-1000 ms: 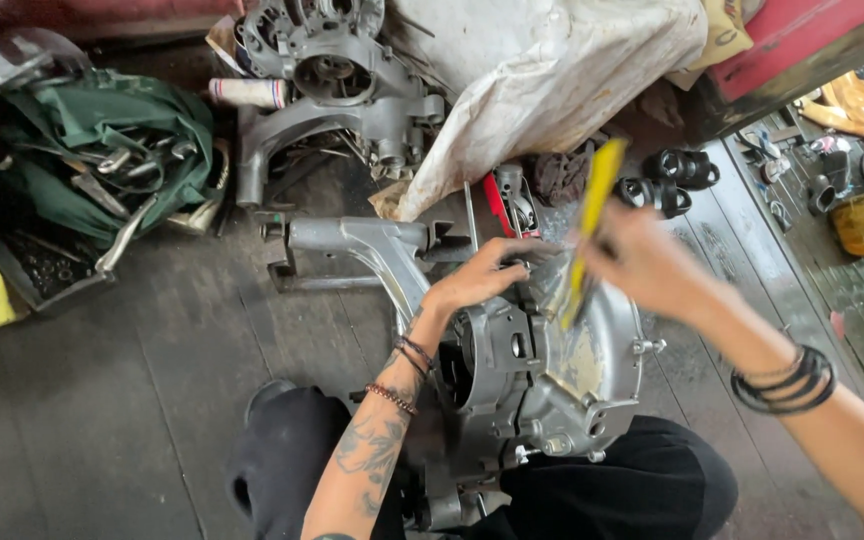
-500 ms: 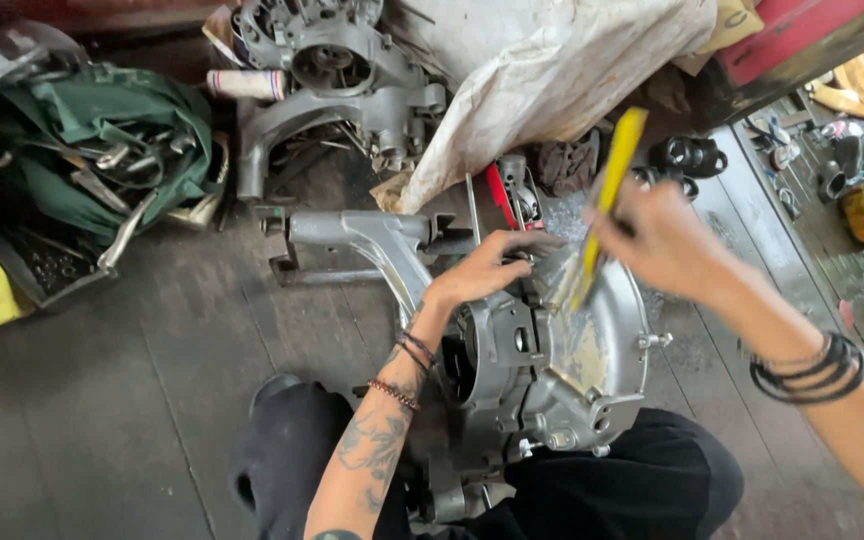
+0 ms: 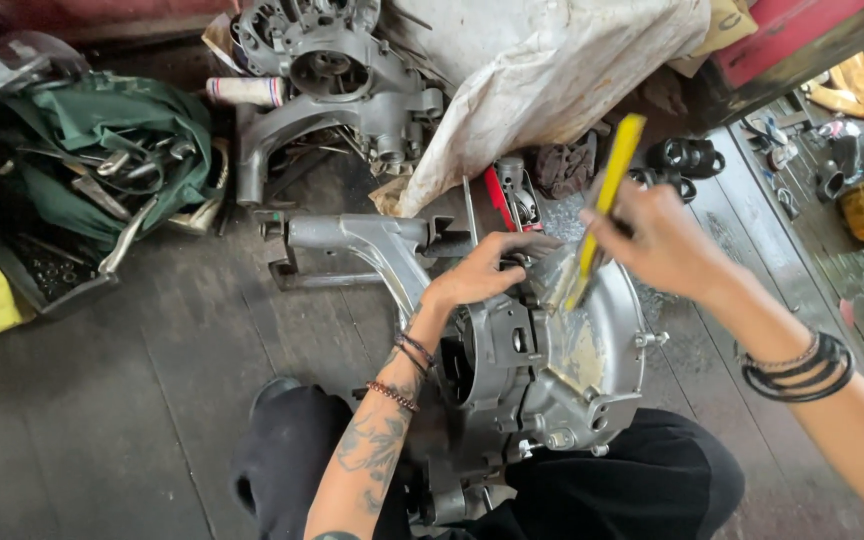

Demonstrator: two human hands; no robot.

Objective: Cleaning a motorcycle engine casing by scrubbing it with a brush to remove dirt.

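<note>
A grey metal engine casing [image 3: 552, 370] rests on my lap and the wooden floor. My left hand [image 3: 482, 270] grips its upper edge, fingers curled over the rim. My right hand [image 3: 662, 240] holds a yellow-handled brush [image 3: 602, 200] tilted down, its bristle end touching the casing's inner face, where a pale yellowish smear shows. A long arm of the casing [image 3: 352, 240] extends to the left. Bracelets circle both wrists.
A second engine casing [image 3: 332, 80] lies at the top, beside a white cloth sack [image 3: 552, 70]. A green bag of tools [image 3: 102, 150] sits at left. Red-handled tools [image 3: 502, 200] and small black parts [image 3: 687, 155] lie behind the casing.
My right hand with the brush has shifted slightly right and up along the casing's face. My left hand keeps its hold on the rim.
</note>
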